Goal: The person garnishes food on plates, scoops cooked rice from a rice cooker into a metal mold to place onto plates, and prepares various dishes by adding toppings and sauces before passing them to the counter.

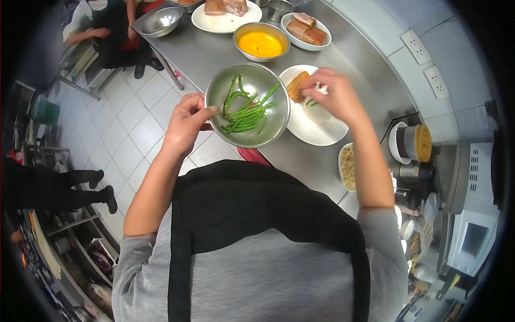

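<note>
The left hand (186, 119) grips the steel bowl's (277, 115) rim, green beans (247, 119) inside. Just beyond, the right hand (337, 95) is pinched over the white plate (319, 133) beside a browned piece (295, 89); from here I can't tell what it holds. Looks like plating, calling for careful placing next.

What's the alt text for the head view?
A person's left hand holds a metal bowl of green beans while the right hand is over a white plate with browned food. On the steel counter sits another bowl of orange-yellow liquid.
</note>
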Demonstrator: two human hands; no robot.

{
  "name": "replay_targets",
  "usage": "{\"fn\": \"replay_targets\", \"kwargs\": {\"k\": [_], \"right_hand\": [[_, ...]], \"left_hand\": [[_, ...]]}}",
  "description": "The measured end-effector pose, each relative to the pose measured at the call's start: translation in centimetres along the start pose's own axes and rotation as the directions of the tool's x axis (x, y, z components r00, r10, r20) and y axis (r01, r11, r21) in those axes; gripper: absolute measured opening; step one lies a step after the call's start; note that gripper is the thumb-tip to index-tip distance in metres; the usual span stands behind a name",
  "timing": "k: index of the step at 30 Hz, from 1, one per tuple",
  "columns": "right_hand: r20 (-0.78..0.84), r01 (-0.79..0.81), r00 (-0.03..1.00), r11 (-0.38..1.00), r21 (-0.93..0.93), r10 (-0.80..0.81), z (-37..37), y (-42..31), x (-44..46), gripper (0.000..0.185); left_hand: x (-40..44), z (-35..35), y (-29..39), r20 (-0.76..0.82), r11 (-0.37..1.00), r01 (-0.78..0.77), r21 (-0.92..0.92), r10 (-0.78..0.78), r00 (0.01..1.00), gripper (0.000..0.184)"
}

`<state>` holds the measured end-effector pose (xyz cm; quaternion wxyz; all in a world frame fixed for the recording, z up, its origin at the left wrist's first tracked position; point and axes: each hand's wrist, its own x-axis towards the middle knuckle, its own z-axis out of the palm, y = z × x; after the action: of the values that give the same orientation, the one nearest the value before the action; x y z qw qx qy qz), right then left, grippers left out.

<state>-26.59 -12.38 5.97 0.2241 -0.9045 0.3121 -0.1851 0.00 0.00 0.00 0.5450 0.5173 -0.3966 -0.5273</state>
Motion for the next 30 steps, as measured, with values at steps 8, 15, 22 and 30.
{"fn": "replay_targets", "kwargs": {"k": [8, 15, 22, 30], "right_hand": [[0.146, 0.341, 0.940, 0.819, -0.461, -0.309, 7.6, -0.9, 2.3, 0.012], [0.137, 0.279, 0.960, 0.783, -0.555, -0.245, 9.1, -0.9, 1.2, 0.013], [-0.297, -0.358, 0.900, 0.929, -0.091, 0.318, 2.6, 0.5, -1.3, 0.011], [-0.317, -0.863, 0.504, 0.484, -0.146, 0.804, 2.8, 9.9, -4.5, 0.016]], "left_hand": [[1.0, 1.1, 0.5, 0.117, 0.991, -0.099, 0.091, 0.088, 0.989, 0.021], [1.4, 0.4, -0.8, 0.113, 0.999, 0.016, 0.046, -0.021, 0.993, 0.022], [2.4, -0.4, -1.1, 0.101, 0.998, 0.033, 0.059, -0.039, 0.994, 0.023], [2.8, -0.7, -0.8, 0.152, 0.998, 0.052, 0.033, -0.056, 0.987, 0.020]]}}
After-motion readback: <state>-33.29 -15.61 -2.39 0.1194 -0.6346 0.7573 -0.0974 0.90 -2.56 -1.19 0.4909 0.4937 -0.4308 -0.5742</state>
